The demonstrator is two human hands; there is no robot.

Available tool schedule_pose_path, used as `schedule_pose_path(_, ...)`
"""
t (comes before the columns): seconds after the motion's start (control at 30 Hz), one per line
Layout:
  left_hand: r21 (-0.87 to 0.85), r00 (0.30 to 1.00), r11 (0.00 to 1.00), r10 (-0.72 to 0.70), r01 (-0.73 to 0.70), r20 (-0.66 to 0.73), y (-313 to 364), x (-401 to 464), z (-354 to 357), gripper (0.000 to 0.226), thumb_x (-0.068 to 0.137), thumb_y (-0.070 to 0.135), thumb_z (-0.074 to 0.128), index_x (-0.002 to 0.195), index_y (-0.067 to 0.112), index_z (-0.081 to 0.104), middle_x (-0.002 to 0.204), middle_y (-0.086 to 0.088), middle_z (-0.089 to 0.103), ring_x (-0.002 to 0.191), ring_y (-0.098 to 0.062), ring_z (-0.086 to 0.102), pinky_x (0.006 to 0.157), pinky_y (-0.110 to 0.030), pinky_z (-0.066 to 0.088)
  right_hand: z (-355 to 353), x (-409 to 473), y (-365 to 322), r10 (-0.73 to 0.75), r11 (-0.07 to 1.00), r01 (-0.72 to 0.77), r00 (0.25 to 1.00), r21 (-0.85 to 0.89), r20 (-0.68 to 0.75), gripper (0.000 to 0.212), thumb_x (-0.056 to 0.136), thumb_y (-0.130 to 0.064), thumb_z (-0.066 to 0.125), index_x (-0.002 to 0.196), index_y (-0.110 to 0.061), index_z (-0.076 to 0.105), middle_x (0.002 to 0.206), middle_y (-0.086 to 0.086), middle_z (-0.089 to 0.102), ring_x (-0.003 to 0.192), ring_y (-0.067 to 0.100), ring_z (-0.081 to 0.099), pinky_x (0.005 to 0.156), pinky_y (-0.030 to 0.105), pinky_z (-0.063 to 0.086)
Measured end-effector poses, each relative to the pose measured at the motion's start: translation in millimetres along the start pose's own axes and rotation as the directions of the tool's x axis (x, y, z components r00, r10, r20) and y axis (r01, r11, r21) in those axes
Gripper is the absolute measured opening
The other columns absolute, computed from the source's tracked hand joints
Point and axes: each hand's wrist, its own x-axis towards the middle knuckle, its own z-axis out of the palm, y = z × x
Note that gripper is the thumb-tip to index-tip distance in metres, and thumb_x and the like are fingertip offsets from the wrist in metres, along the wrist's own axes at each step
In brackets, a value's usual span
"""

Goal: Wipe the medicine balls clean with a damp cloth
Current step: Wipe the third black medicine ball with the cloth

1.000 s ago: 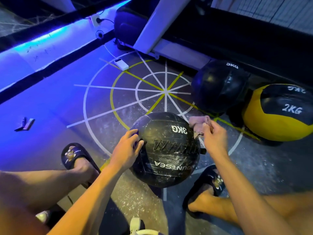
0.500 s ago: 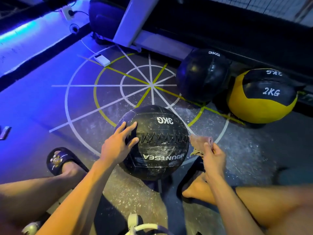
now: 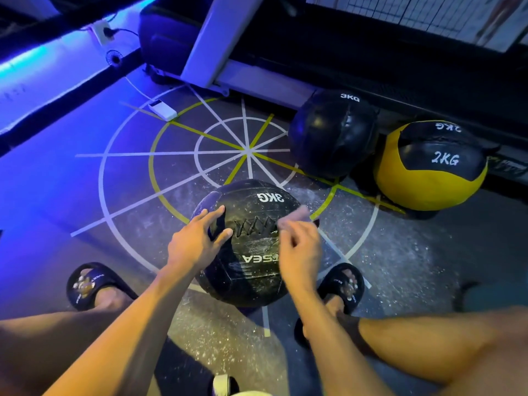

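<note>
Sitting on the speckled floor (image 3: 400, 252) between the person's two sandalled feet, the near ball (image 3: 251, 244) is the landmark: black, scuffed, marked "3KG" on its far upper face, with a laced seam across its top and part of a white brand word below that.

The left hand (image 3: 197, 241) rests on the ball's left upper side, fingers spread wide and flat against the surface, gripping nothing. The right hand (image 3: 300, 247) is over the ball's right upper side, fingers curled round a pinkish cloth (image 3: 294, 217). The cloth is blurred; it sticks out past the fingertips over the ball's upper right edge, and whether it touches the surface cannot be told.

Beyond the ball and to its right stands a second black ball (image 3: 333, 132), also marked "3KG". Right of that one, just beside it, is a yellow ball (image 3: 428, 172) with black panels marked "2KG". Both lie against a dark machine base (image 3: 371, 67) running behind them.

White and yellow lines (image 3: 245, 151) form a spoked circle on the floor, its hub just beyond the near ball. Farther off to the ball's left, a white box (image 3: 163, 110) on a cord lies on the circle's rim. The left sandal (image 3: 88, 284) is at the ball's near left, the right sandal (image 3: 343, 284) at its near right, close against it.
</note>
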Motion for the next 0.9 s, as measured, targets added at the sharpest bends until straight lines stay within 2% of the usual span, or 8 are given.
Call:
schedule_pose_path(0.17, -0.028, 1.000, 0.999, -0.023, 0.023, 0.004, -11, 2, -2, 0.064, 0.092, 0.075, 0.048, 0.151, 0.058, 0.031, 0.162, 0.006, 0.041, 0.133, -0.031, 0.057, 0.098, -0.051, 0.054, -3, -15, 7, -0.418, 0.884, 0.454, 0.875, -0.111, 0.244, 0.021, 0.092, -0.005, 0.063, 0.105, -0.016, 0.075, 0.102, -0.006, 0.059, 0.096, 0.013, 0.047, 0.083, 0.026, 0.044)
schedule_pose_path(0.27, -0.042, 1.000, 0.999, -0.017, 0.017, 0.001, -11, 0, -2, 0.064, 0.093, 0.074, 0.048, 0.152, 0.057, 0.031, 0.166, 0.007, 0.034, 0.138, -0.030, 0.053, 0.102, -0.051, 0.051, -39, -5, 10, -0.361, 0.849, 0.508, 0.758, -0.145, 0.543, 0.022, 0.095, -0.010, 0.061, 0.099, -0.026, 0.075, 0.102, -0.014, 0.061, 0.098, 0.005, 0.049, 0.090, 0.028, 0.048)
schedule_pose_path(0.4, -0.056, 1.000, 0.998, -0.016, 0.015, -0.009, -7, -1, -3, 0.064, 0.093, 0.075, 0.048, 0.152, 0.058, 0.031, 0.166, 0.009, 0.031, 0.139, -0.029, 0.052, 0.103, -0.051, 0.050, -56, 22, -10, -0.134, 0.989, 0.141, 0.979, -0.037, 0.153, 0.022, 0.101, -0.017, 0.057, 0.104, -0.032, 0.073, 0.104, -0.021, 0.064, 0.099, -0.011, 0.058, 0.085, 0.010, 0.046)
schedule_pose_path(0.5, -0.047, 1.000, 0.999, -0.020, 0.020, 0.001, -6, -3, -4, 0.065, 0.093, 0.075, 0.048, 0.152, 0.057, 0.031, 0.166, 0.009, 0.031, 0.137, -0.030, 0.054, 0.103, -0.051, 0.051, -29, 15, -22, -0.138, 0.988, 0.145, 0.981, -0.047, 0.135, 0.023, 0.101, -0.016, 0.056, 0.107, -0.035, 0.069, 0.103, -0.025, 0.060, 0.102, -0.012, 0.055, 0.089, 0.011, 0.046)
schedule_pose_path(0.7, -0.051, 0.999, 0.998, -0.033, 0.033, 0.004, -6, -3, -7, 0.064, 0.092, 0.075, 0.049, 0.151, 0.057, 0.033, 0.164, 0.008, 0.037, 0.136, -0.030, 0.054, 0.103, -0.052, 0.051, -28, -7, -3, -0.464, 0.825, 0.564, 0.717, -0.041, 0.521, 0.025, 0.093, -0.003, 0.060, 0.095, -0.023, 0.074, 0.105, -0.015, 0.070, 0.102, 0.004, 0.059, 0.099, 0.030, 0.048)
schedule_pose_path(0.77, -0.055, 1.000, 0.998, -0.024, 0.024, 0.002, -4, -4, -6, 0.066, 0.091, 0.077, 0.048, 0.152, 0.057, 0.032, 0.165, 0.008, 0.034, 0.136, -0.031, 0.054, 0.103, -0.052, 0.052, -48, 2, -5, -0.315, 0.926, 0.377, 0.816, -0.034, 0.484, 0.025, 0.098, -0.010, 0.059, 0.100, -0.029, 0.075, 0.105, -0.021, 0.071, 0.095, 0.002, 0.065, 0.092, 0.035, 0.057)
schedule_pose_path(0.83, -0.054, 1.000, 0.998, -0.027, 0.027, 0.001, -1, -4, -5, 0.066, 0.091, 0.077, 0.047, 0.152, 0.057, 0.032, 0.166, 0.008, 0.033, 0.136, -0.032, 0.055, 0.103, -0.052, 0.052, -61, 16, -6, -0.039, 0.999, 0.031, 0.971, 0.036, 0.237, 0.023, 0.101, -0.018, 0.059, 0.106, -0.034, 0.075, 0.094, -0.028, 0.071, 0.081, -0.003, 0.067, 0.076, 0.039, 0.062)
schedule_pose_path(0.9, -0.053, 1.000, 0.998, -0.028, 0.028, -0.004, 0, -2, -4, 0.066, 0.091, 0.078, 0.048, 0.152, 0.057, 0.033, 0.165, 0.008, 0.034, 0.135, -0.032, 0.055, 0.102, -0.051, 0.052, -59, 21, -8, 0.090, 0.994, -0.093, 0.995, 0.057, 0.048, 0.023, 0.103, -0.022, 0.057, 0.112, -0.037, 0.072, 0.088, -0.028, 0.070, 0.073, -0.013, 0.063, 0.068, 0.030, 0.061)
